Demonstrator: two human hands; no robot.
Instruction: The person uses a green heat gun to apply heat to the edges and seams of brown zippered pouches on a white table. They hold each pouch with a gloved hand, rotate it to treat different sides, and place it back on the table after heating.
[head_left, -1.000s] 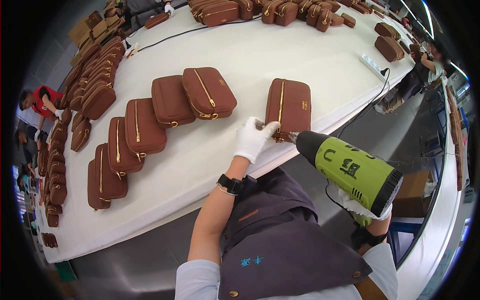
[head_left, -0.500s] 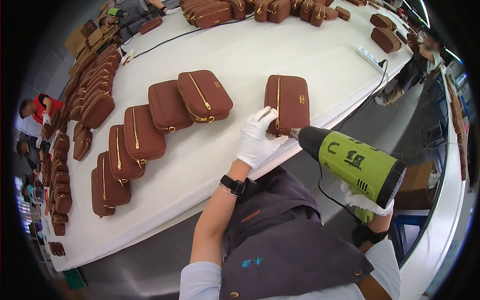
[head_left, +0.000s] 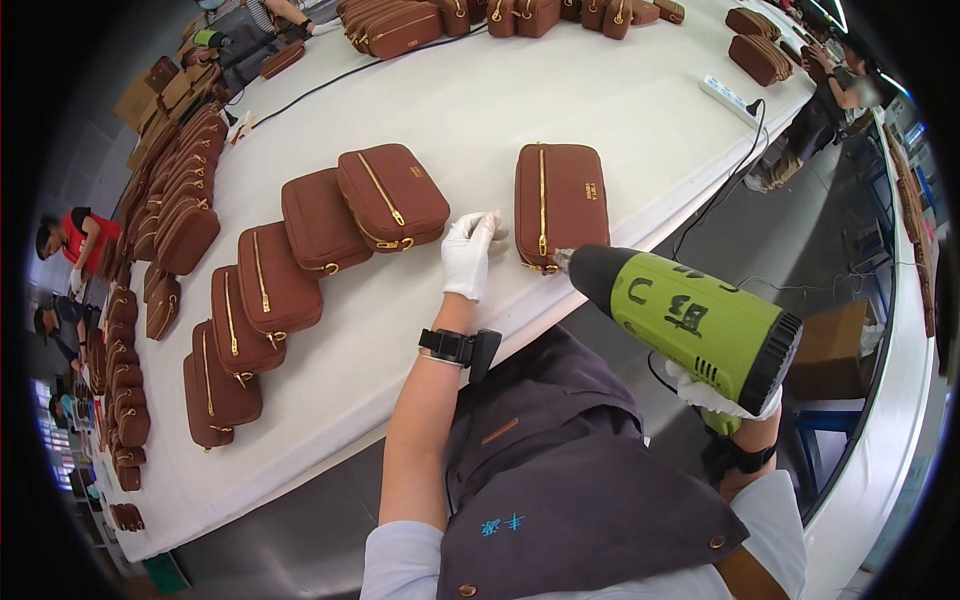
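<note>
The gloved left hand (head_left: pixel 468 252) has slid off the brown zip bag (head_left: pixel 560 203) since a moment ago and now rests on the white table (head_left: pixel 620 110) just left of it, fingers loosely open, gripping nothing; the right hand (head_left: pixel 718 398) is closed around the grip of the green heat gun (head_left: pixel 690 322), whose nozzle points at the bag's near edge; more brown bags (head_left: pixel 392 196) lie in an overlapping row to the left.

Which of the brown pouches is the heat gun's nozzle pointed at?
The lone brown pouch lying apart at the table's near edge, right of the left hand. The green heat gun aims at its lower end; the other pouches overlap in a row further left.
</note>
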